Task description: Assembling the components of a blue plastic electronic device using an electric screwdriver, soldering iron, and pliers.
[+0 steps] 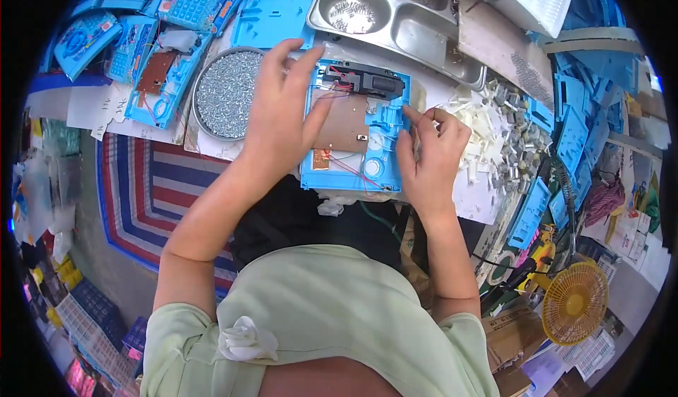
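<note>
Your pale green shirt point(318, 284), below the blue case point(387, 177) | case between your hands | left hand point(280, 107): spread wide over its left edge | right hand point(433, 155): narrow at its right edge, hold can't be told | risk: left thumb may snag red wires point(344, 79), pulling them loose

The blue casing point(388, 118) can be approached across its near edge, between left hand point(279, 107) and right hand point(434, 157), but is bounded by screws point(227, 95) leftward, a metal tray point(424, 37) beyond and small parts point(487, 132) rightward.
</note>
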Demonstrator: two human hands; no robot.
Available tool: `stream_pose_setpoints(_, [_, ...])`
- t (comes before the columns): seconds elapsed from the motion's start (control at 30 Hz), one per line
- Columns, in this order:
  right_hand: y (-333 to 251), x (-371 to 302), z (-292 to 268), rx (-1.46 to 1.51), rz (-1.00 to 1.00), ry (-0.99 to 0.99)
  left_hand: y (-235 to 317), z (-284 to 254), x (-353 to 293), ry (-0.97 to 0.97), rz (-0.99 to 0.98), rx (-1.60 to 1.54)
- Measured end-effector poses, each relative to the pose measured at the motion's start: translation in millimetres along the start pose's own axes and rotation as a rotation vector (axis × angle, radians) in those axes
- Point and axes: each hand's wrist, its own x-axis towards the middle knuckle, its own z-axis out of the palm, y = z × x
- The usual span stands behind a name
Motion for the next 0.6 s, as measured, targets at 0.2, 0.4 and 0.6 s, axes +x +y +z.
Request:
stream_pose_setpoints(0.2, [11,-3,3,0.105,-0.023,0.008,23,-28,-54,-0.611,0.326,-0.193])
stream_pose_setpoints(0.4, [13,-28,-31,0.321,-0.013,-0.131,29,-17,-30,-0.651,0.249,-0.196])
stream_pose_setpoints(0.6, [-21,-24,-82,1.312,-0.261,-1.05,23,-10,-53,-0.512,0.484,-0.194])
